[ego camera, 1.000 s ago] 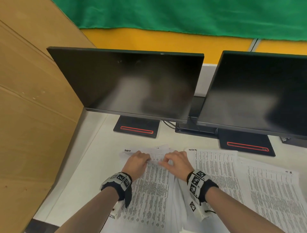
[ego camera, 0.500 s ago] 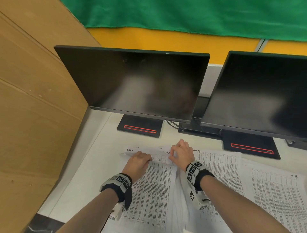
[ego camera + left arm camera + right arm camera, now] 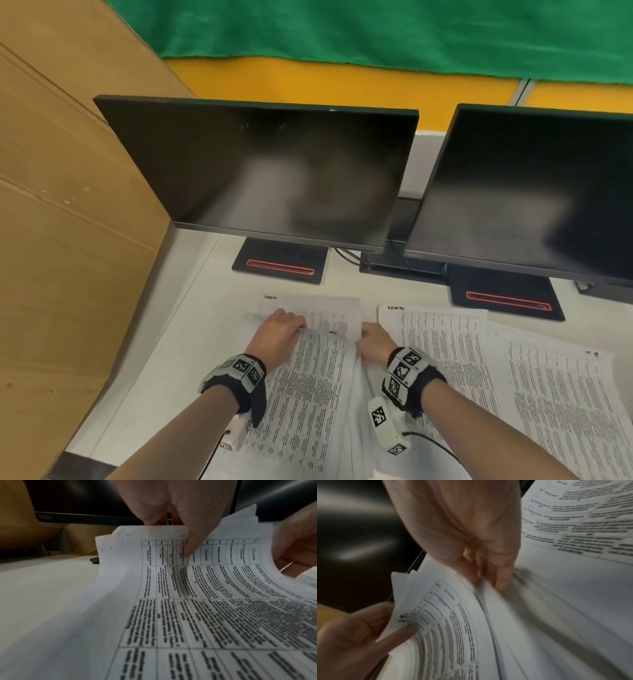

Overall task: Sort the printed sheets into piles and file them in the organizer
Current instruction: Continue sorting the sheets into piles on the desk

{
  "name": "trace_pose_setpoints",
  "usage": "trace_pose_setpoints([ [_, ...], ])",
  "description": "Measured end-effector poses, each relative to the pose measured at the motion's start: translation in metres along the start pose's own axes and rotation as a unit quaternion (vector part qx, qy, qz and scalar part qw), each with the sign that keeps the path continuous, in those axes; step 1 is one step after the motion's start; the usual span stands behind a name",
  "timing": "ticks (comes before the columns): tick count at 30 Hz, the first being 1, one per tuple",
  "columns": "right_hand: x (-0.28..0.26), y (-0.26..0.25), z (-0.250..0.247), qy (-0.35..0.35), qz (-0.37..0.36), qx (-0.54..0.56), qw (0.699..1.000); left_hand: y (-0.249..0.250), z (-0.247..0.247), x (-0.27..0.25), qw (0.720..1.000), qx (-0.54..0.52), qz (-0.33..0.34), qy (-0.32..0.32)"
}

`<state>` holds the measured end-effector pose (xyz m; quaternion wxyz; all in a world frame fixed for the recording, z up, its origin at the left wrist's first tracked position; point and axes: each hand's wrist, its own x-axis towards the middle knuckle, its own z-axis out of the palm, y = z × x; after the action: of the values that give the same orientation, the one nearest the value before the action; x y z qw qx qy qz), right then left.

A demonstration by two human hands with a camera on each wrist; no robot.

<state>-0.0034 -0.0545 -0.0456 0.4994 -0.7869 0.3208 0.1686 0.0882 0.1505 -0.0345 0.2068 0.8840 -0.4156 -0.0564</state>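
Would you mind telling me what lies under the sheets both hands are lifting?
The left hand and right hand grip the lifted sheets. More printed sheets lie beneath on the desk; their number is hidden.

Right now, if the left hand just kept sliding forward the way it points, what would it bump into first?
Probably the black foot of the left screen. The left hand pinches the top edge of the printed sheets and points away across the desk. Only bare desk shows between; depth is hard to judge.
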Motion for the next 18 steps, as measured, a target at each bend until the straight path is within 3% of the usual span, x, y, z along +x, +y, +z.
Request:
trace_pose_setpoints([
  [5, -0.002, 0.011, -0.044, 0.103, 0.077, 0.007, 0.992, -0.001, -0.002, 0.004, 1.000, 0.007, 0.004, -0.013],
  [9, -0.013, 0.041, -0.107, 0.174, 0.134, -0.072, 0.973, -0.002, -0.001, 0.007, 1.000, 0.007, 0.006, -0.017],
  [12, -0.023, 0.074, -0.137, 0.186, 0.172, -0.134, 0.958, -0.002, 0.001, 0.008, 1.000, 0.010, 0.010, -0.023],
  [18, -0.039, 0.082, -0.144, 0.251, 0.212, -0.145, 0.934, -0.001, 0.003, 0.011, 0.999, 0.016, 0.018, -0.024],
])
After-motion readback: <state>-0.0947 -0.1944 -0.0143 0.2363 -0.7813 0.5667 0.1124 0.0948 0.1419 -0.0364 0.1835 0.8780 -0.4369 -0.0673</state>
